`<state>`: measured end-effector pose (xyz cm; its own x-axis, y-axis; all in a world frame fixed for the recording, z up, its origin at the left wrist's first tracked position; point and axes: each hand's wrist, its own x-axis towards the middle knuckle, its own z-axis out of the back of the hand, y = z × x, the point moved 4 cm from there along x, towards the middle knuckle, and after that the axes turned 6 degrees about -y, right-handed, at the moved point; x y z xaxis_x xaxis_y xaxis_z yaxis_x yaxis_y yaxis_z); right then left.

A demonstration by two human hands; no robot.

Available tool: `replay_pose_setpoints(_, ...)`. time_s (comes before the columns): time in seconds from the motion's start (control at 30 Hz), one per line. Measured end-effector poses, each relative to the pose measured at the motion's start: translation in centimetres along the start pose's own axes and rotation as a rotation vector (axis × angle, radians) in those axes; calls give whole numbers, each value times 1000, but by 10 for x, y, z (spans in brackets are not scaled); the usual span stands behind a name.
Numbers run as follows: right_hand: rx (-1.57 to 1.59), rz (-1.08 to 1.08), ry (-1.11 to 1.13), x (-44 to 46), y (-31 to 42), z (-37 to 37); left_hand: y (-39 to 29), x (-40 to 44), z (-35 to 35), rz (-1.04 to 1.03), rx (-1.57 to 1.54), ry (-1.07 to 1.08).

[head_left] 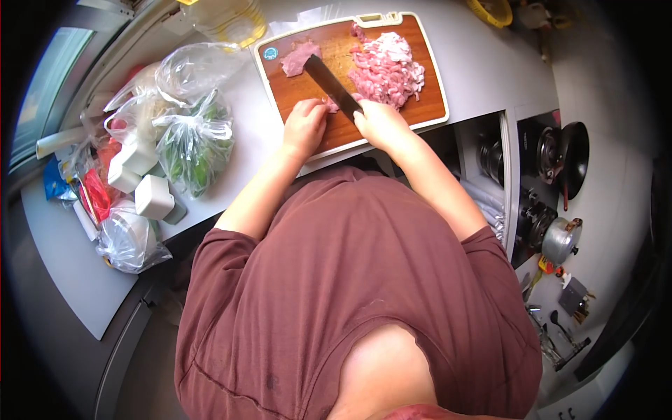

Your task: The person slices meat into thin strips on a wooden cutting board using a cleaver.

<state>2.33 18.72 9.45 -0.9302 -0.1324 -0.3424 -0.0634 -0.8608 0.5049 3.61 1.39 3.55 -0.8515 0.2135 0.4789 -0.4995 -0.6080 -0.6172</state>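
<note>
My right hand (380, 124) is closed around the handle of a knife (332, 85), whose dark, wide blade points up and left over the wooden cutting board (339, 135). At the board's lower left edge rests my left hand (306, 124), fingers bent and held together against a small piece of meat (332, 106) beside the blade. A flat slice of pink meat (301, 59) lies at the board's upper left. Cut strips of meat (387, 70) form a pile on the right side, right of the blade.
Plastic bags with green vegetables (198, 143) and white containers (153, 197) stand on the counter at left. A clear jug (227, 19) is behind the board. Pans (575, 161) and a pot (560, 240) are at right; a yellow basket (491, 12) sits at the top.
</note>
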Motion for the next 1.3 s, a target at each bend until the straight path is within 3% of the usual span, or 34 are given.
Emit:
replay_pose_setpoints(0.2, -141, -32, 121, -2, -1, -16, 1, 2, -12, -54, 57, -20)
replay_pose_setpoints(0.37, -132, -41, 60, 45, 20, -34, 0, 2, -11, -80, 81, 2)
replay_pose_setpoints(0.53, 128, 6, -2, 33, 2, -9, 12, 2, 4, 161, -89, -40)
replay_pose_setpoints(0.73, 244, -79, 197, -3, -3, -14, 39, 19, 27, 353, -76, -126)
replay_pose_setpoints(0.8, 327, -221, 308, -7, -13, -20, 52, 28, 27, 431, 3, -104)
replay_pose_setpoints(0.87, 344, -213, 287, -5, -28, -14, 62, 42, 26, 426, 123, -83)
replay_pose_setpoints(0.9, 262, -107, 175, 1, -46, -14, 65, 51, 25, 384, 200, -71)
replay_pose_setpoints(1.0, 335, -281, 75, 5, -64, 24, 74, 80, 16, 407, 384, -10)
replay_pose_setpoints(1.13, 493, -290, 32, 10, -70, 36, 73, 106, 5, 467, 611, 178)
replay_pose_setpoints(1.23, 605, -299, 7, 0, -56, 43, 73, 116, -5, 507, 395, 426)
replay_pose_setpoints(1.3, 688, -321, 1, -7, -54, 43, 67, 107, -8, 541, 156, 356)
